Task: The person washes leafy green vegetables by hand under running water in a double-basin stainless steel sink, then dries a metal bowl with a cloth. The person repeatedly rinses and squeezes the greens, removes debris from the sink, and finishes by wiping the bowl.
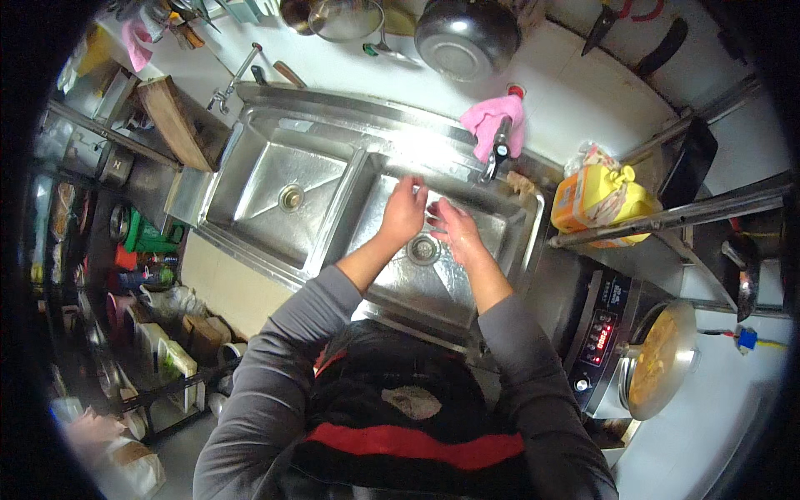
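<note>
Both of my hands are over the right basin (437, 294) of a stainless steel double sink. My left hand (405, 209) is bent at the fingers, and no object shows in it. Close beside it, my right hand (456, 232) has its fingers apart and looks wet; it holds nothing. Below and between them lies the basin's drain (424, 250). A faucet (498, 153) with a pink cloth (494, 119) draped about it stands at the back rim, just beyond my right hand. The left basin (262, 219) holds drops of water.
On the right are a yellow jug (615, 194), a metal rail (687, 212) and an induction cooker (594, 344) with a lit display, beside a pan of food (662, 362). A dark pot (465, 40) hangs above the sink. Crowded shelves (169, 387) stand at left.
</note>
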{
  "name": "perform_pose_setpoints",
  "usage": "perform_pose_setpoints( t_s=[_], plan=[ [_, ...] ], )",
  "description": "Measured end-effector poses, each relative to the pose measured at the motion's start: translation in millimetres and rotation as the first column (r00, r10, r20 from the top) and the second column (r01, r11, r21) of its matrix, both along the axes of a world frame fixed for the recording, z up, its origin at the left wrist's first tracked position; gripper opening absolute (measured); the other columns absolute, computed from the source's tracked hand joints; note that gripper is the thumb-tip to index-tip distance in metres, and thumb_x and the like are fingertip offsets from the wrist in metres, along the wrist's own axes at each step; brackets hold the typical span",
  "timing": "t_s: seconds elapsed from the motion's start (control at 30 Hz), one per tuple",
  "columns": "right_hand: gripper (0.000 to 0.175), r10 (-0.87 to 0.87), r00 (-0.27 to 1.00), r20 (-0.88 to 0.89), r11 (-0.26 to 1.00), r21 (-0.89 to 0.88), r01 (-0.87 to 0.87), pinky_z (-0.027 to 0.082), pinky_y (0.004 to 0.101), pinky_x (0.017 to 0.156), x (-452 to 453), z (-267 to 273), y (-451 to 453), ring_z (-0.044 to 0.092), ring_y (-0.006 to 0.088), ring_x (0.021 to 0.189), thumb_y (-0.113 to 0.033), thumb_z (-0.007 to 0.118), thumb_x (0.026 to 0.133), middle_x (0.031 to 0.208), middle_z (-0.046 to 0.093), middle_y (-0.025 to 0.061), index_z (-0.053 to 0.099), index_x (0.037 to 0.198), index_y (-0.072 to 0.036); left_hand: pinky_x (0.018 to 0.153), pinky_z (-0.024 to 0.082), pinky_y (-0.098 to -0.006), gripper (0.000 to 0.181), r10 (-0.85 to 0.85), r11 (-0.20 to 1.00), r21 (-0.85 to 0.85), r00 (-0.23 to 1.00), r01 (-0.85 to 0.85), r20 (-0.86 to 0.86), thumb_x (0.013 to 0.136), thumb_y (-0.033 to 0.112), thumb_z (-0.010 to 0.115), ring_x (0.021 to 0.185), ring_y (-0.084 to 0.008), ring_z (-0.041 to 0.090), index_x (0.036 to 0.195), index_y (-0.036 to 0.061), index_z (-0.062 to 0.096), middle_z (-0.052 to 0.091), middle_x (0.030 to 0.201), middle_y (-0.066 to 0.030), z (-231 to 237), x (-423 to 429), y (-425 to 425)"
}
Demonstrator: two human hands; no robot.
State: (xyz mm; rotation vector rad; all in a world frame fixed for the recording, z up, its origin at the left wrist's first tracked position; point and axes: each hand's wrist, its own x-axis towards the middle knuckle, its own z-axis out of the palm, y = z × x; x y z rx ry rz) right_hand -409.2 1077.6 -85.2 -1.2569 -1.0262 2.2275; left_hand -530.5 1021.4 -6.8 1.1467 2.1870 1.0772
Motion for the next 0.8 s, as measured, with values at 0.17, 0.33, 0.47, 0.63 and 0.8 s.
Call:
perform_pose_setpoints(
  t_s=[0.17, 0.33, 0.47, 0.63, 0.8],
  plan=[
    [0.056, 0.288, 0.733, -0.616, 0.937, 0.023, -0.348, 0.051, 0.0426, 0.097, 9.9, 66.3, 1.5, 0.059, 0.0262, 0.116, -0.037, 0.064, 0.095, 0.126, 0.061, 0.0171, 0.051, 0.132, 0.003, 0.052, 0.044, -0.0283, 0.03, -0.322, 0.946, 0.29, 0.328, 0.144, 0.888, 0.104, 0.029, 0.046, 0.061, -0.0138, 0.056, 0.088, 0.0065, 0.059, 0.059, 0.074, -0.004, -46.0, 7.6, -18.5],
    [0.029, 0.053, 0.917, -0.395, 0.989, -0.107, -0.103, 0.054, 0.0347, 0.063, -15.6, 72.7, -30.7, 0.064, 0.0163, 0.076, -0.029, 0.073, 0.086, 0.089, 0.068, 0.0047, 0.067, 0.102, -0.006, 0.083, 0.053, -0.0369, 0.031, -0.256, 0.957, 0.279, 0.697, 0.083, 0.67, 0.093, 0.026, 0.062, 0.097, -0.0209, 0.063, 0.111, 0.002, 0.063, 0.066, 0.108, -0.0098, -93.3, -15.1, -22.4],
    [0.031, -0.353, 0.935, -0.024, 0.882, 0.323, 0.342, 0.048, 0.0349, 0.062, -56.3, 89.7, -43.4, 0.058, 0.0145, 0.065, -0.032, 0.069, 0.08, 0.066, 0.063, 0.0083, 0.063, 0.067, -0.005, 0.079, 0.054, -0.0382, 0.021, -0.329, 0.867, 0.352, 0.936, 0.353, -0.127, 0.09, 0.012, 0.062, 0.089, -0.0266, 0.068, 0.107, 0.0008, 0.065, 0.07, 0.1, -0.0137, -95.4, -25.0, -11.0],
    [0.019, -0.448, 0.798, -0.404, 0.655, 0.46, 0.6, 0.048, 0.0315, 0.064, -72.1, 189.5, -40.8, 0.058, 0.015, 0.066, -0.02, 0.064, 0.088, 0.075, 0.064, 0.0071, 0.062, 0.088, -0.001, 0.076, 0.054, -0.0377, 0.022, -0.231, 0.832, 0.37, 0.865, 0.413, -0.446, 0.088, 0.01, 0.062, 0.086, -0.028, 0.069, 0.108, 0.0012, 0.063, 0.07, 0.096, -0.0149, 7.8, -59.3, 9.0],
    [0.023, -0.09, 0.836, -0.542, 0.333, 0.774, 0.538, 0.049, 0.0307, 0.074, -66.3, 238.5, -84.0, 0.059, 0.0187, 0.082, -0.007, 0.068, 0.084, 0.102, 0.058, 0.0117, 0.056, 0.104, -0.002, 0.079, 0.053, -0.0432, 0.02, -0.186, 0.783, 0.371, 0.758, 0.499, -0.626, 0.089, 0.016, 0.06, 0.089, -0.034, 0.067, 0.102, 0.001, 0.066, 0.069, 0.098, -0.0185, 43.0, -101.3, -3.7]
  ],
)
